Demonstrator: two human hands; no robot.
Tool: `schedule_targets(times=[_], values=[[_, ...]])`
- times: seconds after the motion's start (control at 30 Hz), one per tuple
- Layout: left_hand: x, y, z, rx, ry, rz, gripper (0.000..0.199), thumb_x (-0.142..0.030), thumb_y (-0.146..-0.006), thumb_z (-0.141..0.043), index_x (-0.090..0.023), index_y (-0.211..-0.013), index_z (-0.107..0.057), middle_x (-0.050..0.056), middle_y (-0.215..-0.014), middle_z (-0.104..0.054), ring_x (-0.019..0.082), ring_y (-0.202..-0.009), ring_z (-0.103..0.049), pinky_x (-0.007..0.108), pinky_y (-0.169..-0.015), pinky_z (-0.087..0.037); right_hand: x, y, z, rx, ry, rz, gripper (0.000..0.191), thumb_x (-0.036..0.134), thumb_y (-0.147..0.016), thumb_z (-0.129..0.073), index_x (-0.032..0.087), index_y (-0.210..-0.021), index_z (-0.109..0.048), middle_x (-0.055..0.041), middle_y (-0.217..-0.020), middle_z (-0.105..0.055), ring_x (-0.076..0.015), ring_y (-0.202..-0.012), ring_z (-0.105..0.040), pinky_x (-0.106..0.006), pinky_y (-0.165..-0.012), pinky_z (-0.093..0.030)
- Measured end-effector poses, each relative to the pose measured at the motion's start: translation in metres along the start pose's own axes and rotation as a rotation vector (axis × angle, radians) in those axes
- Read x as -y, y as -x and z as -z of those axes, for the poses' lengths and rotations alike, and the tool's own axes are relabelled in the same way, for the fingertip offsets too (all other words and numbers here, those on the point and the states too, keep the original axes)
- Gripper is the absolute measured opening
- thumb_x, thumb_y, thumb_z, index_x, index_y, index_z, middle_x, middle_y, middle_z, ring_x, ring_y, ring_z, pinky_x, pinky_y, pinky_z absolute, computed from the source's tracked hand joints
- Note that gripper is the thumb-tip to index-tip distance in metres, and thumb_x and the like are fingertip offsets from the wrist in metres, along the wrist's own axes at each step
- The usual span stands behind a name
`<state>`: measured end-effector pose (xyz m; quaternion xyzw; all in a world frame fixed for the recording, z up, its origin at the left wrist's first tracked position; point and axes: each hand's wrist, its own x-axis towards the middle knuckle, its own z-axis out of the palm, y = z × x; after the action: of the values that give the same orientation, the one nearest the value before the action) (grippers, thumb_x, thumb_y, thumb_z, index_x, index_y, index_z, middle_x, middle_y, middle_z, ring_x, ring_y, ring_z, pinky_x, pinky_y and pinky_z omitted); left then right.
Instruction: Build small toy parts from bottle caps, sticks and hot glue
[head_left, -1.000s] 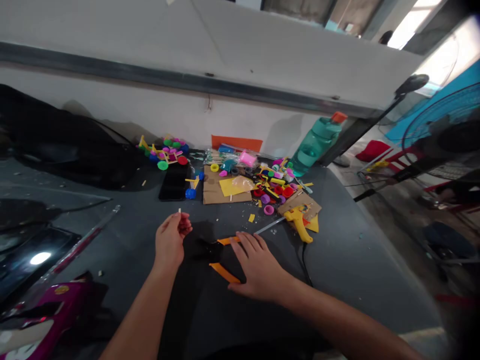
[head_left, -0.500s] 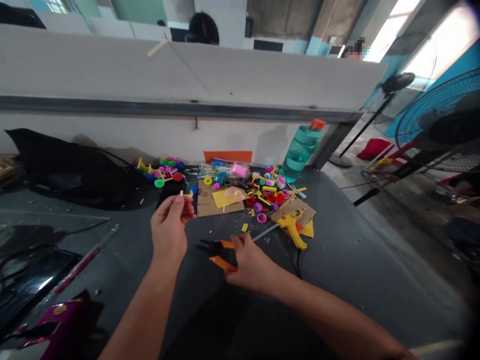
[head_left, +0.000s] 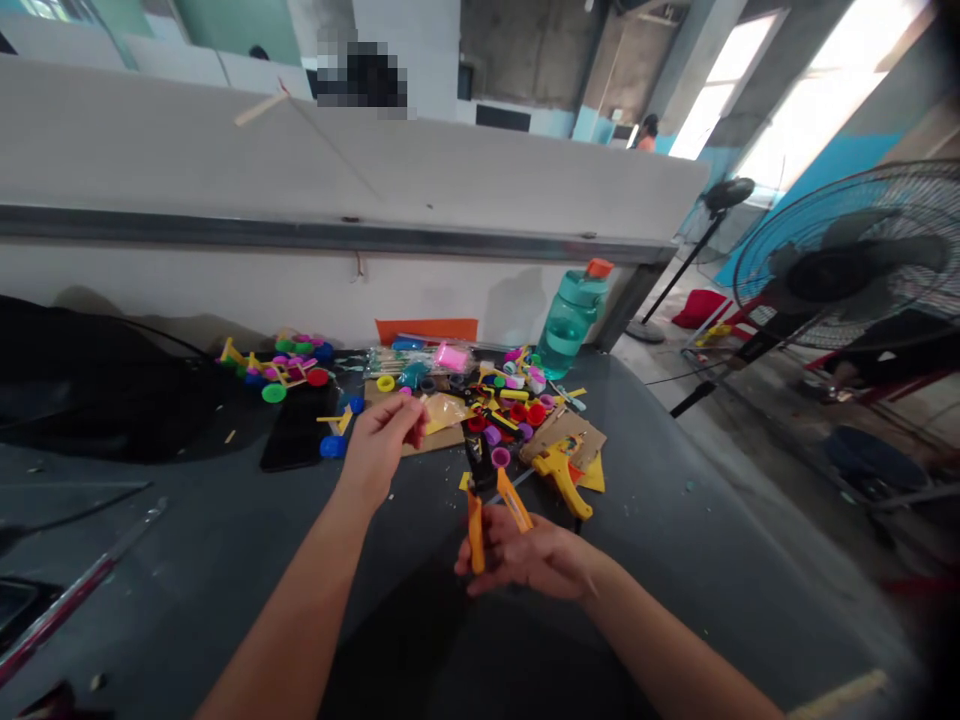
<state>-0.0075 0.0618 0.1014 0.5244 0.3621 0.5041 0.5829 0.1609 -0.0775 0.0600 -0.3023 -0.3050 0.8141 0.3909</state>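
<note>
The fingers of my right hand (head_left: 521,555) are wrapped around the spread orange handles of a pair of pliers (head_left: 481,472), whose black head tips away from me, low over the dark tabletop (head_left: 675,590). My left hand (head_left: 382,440) has its thumb and fingertips drawn together in a pinch above the near side of a cardboard sheet (head_left: 442,441); from here I can't tell whether anything sits between them.

Just beside the pliers' head I get a purple ring (head_left: 500,457). To its right, a yellow hot glue gun (head_left: 562,475) lies by a smaller cardboard piece (head_left: 583,440). Beyond the pliers I see a jumble of coloured bottle caps (head_left: 535,412), and a clear plastic bag (head_left: 445,410) rests over the cardboard sheet.

Left of my left hand I make out a blue cap (head_left: 333,446), then a black smartphone (head_left: 291,438) lying flat. Farther back I have a cluster of caps joined with yellow sticks (head_left: 285,368), and a black bag (head_left: 97,390) at the far left. A teal water bottle (head_left: 566,325) leans near the partition (head_left: 375,180), and a pedestal fan (head_left: 832,268) stands off to my right.
</note>
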Motion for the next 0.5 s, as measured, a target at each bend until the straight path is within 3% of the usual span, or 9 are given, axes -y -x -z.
schedule_targets(times=[0.1,0.17,0.3,0.5], values=[[0.002,0.002,0.004,0.179,-0.152,0.053,0.022,-0.030,-0.075,-0.058,-0.015,-0.059,-0.059,0.000,-0.055,-0.052,0.010,-0.049,-0.046,0.021,-0.047,-0.038,0.009,-0.014,0.007,-0.189,0.272,0.161,0.070,0.020,-0.054,-0.076,0.025,-0.116,-0.044,-0.0045,-0.107,-0.053,-0.0195,-0.099,-0.053,-0.041,-0.090,-0.042],[0.003,0.002,0.007,0.230,-0.214,0.059,0.022,-0.031,-0.076,-0.057,-0.016,-0.060,-0.060,0.001,-0.055,-0.053,0.010,-0.051,-0.047,0.021,-0.048,-0.037,0.019,-0.022,0.010,-0.225,0.373,0.232,0.072,0.022,-0.053,-0.078,0.026,-0.115,-0.044,-0.0035,-0.111,-0.050,-0.0189,-0.103,-0.050,-0.039,-0.091,-0.042],[0.005,0.001,0.013,0.243,-0.234,0.070,0.021,-0.031,-0.076,-0.057,-0.017,-0.062,-0.063,0.001,-0.058,-0.055,0.012,-0.053,-0.048,0.021,-0.049,-0.037,0.038,-0.040,0.008,-0.176,0.238,0.214,0.061,0.034,-0.059,-0.071,0.025,-0.114,-0.045,-0.0054,-0.109,-0.052,-0.0223,-0.107,-0.049,-0.041,-0.086,-0.046],[0.004,0.004,0.022,0.295,-0.264,0.084,0.020,-0.033,-0.078,-0.056,-0.018,-0.071,-0.066,0.002,-0.062,-0.056,0.012,-0.054,-0.049,0.023,-0.051,-0.039,0.043,-0.066,0.005,-0.231,0.283,0.215,0.054,0.017,-0.050,-0.071,0.022,-0.099,-0.047,-0.0020,-0.097,-0.053,-0.0189,-0.094,-0.055,-0.037,-0.085,-0.045]])
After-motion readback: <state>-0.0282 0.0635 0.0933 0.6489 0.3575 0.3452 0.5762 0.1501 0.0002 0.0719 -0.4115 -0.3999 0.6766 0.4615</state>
